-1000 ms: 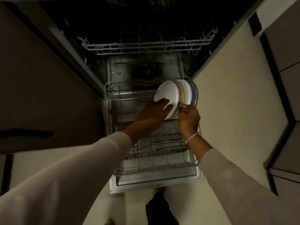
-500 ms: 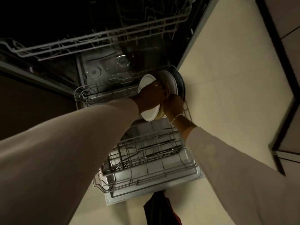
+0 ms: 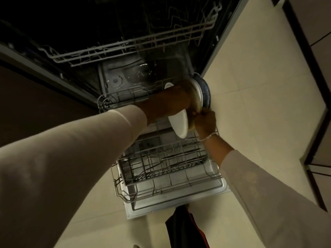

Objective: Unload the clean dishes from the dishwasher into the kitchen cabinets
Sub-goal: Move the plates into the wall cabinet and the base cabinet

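Head view: a second ago my left hand [image 3: 176,100] lay flat on the white plate [image 3: 180,125]. Now it curls over the plate's top, and my right hand [image 3: 206,121] pinches the cream plate [image 3: 196,100] behind. Both plates sit at the back right of the lower rack [image 3: 161,170], ready, I judge, for lifting.

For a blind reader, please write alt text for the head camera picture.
The left hand grips a white plate at the pulled-out lower dishwasher rack, while the right hand pinches the bottom rim of the cream plate behind it. A dark plate stands further back.
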